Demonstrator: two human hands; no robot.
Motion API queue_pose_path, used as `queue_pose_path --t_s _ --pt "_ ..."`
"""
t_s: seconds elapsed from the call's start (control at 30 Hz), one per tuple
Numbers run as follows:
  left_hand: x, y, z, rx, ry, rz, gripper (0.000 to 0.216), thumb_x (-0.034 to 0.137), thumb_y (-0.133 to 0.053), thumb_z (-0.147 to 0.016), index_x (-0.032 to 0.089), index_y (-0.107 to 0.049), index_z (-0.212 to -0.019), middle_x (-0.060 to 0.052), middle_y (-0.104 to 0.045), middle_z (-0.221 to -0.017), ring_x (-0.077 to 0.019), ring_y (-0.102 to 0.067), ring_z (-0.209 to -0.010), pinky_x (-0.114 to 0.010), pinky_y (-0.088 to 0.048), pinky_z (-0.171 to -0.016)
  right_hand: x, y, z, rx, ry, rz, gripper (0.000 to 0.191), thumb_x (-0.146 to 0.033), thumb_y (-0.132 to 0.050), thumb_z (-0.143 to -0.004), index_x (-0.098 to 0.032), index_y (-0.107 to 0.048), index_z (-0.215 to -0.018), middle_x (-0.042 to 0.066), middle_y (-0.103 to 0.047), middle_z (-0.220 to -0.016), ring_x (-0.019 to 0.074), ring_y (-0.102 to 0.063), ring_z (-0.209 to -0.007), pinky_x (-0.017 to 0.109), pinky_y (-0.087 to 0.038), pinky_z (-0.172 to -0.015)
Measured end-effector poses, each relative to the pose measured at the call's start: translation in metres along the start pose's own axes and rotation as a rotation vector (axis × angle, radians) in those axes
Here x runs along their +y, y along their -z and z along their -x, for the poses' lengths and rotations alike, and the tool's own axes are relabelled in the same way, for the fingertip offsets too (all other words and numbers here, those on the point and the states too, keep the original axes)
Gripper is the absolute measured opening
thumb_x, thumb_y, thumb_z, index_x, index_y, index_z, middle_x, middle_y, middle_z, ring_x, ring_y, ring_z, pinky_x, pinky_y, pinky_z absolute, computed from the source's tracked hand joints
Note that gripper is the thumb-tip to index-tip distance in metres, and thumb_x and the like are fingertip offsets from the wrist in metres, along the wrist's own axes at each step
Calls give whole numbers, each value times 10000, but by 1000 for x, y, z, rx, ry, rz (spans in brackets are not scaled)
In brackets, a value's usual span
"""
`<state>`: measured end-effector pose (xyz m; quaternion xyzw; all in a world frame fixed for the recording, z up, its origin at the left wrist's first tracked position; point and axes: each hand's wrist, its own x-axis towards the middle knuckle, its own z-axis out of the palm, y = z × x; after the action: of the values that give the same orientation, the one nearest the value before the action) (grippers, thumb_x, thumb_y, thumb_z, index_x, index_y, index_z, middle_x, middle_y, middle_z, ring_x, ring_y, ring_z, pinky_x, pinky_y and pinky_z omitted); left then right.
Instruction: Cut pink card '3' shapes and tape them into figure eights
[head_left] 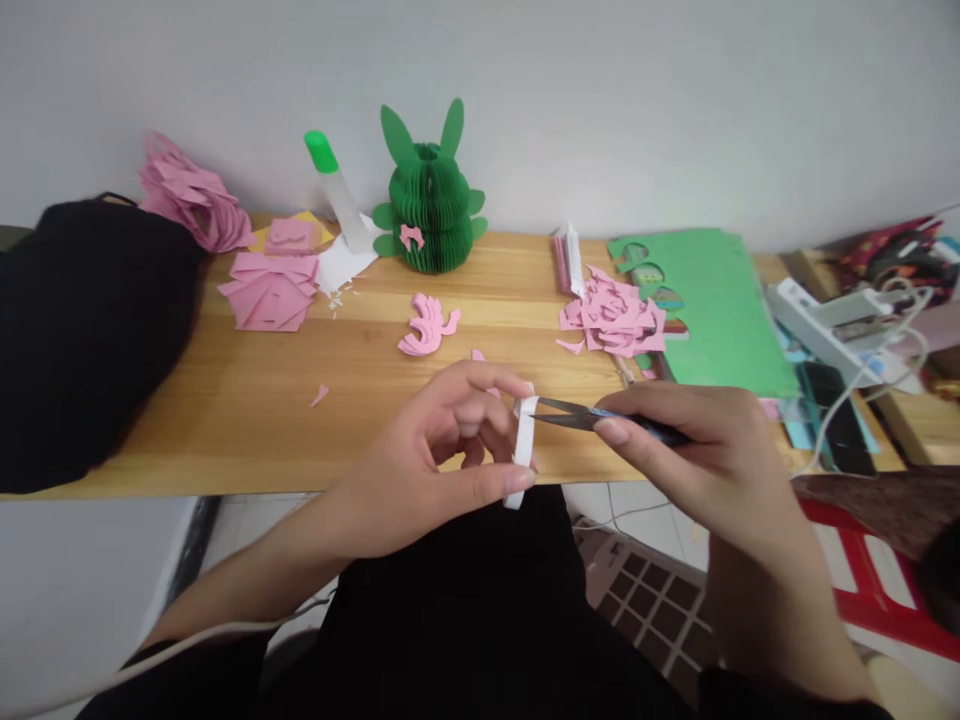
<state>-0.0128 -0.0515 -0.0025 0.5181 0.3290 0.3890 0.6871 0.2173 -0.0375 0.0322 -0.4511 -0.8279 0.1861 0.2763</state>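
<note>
Clearly, steadiness counts most with the white band, which is held up on the near side of the green paper figure and somewhat to its right, seen almost edge-on. It is probably a small roll of tape. The left hand is part open, fingers curled and thumb reaching across, pinching the band between an index fingertip near its upper end and the thumb lower down. The right hand is closed around a pointed black tool; the tool's two tips stand slightly apart at the band's upper part, and whether they grip it or only lie against it cannot be told. To work cleanly, the left grip should be firm enough to stop the band turning yet light enough not to squash it, with the index fingertip clear of the points. Small, shallow moves of the tips suit such a narrow strip better than a hard push, which could slip toward the fingers. Bringing both hands over the wooden table, short of the pink cut-outs just in front of the green paper figure, would give the wrists a better rest.
</note>
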Motion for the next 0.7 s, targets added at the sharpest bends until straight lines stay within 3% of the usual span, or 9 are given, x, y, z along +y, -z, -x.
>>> queue_pose_path --t_s 0.2,0.7 --pt "6 -1 0 13 -2 -43 316 158 -715 -817 236 -543 -1071 68 -587 -712 -83 -541 -664 -215 -394 -606 -4 3 -3 -29 55 6 243 -313 -631 -934 -139 -719 -790 0 -666 -598 76 -566 -477 199 -388 -458" --pt "1 -1 1 -20 -21 42 371 170 -729 -831 244 -526 -1133 67 -600 -729 -96 -550 -681 -235 -381 -628 -7 2 -5 -35 -49 -58 297 -369 -622 -928 -184 -706 -712 -10 -619 -533 90 -506 -430 235 -357 -416"
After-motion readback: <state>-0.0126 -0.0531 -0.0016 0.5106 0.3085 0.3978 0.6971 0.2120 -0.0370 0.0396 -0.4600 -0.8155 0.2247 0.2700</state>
